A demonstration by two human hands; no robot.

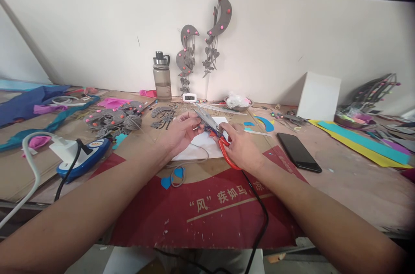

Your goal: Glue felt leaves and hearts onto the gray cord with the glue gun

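Note:
My right hand [241, 146] grips scissors [223, 141] with red handles, their metal blades pointing up and to the left. Close to the blades, the fingertips of my left hand [181, 133] are pinched together on something small that I cannot make out. Some small dark bits show under the blades, partly hidden by the fingers. Beneath both hands lies a white sheet [184, 153]. A thin grey yarn [205, 149] curls over the sheet and ends in a loop near small blue cutouts [166, 183] in front.
On the left are a pile of grey yarn and felt pieces [113, 120] and a blue power strip [82, 164]. A black phone [298, 153] lies to the right. At the back stand a bottle [162, 77] and a small clock [189, 97]; grey moon hangings [223, 17] are on the wall.

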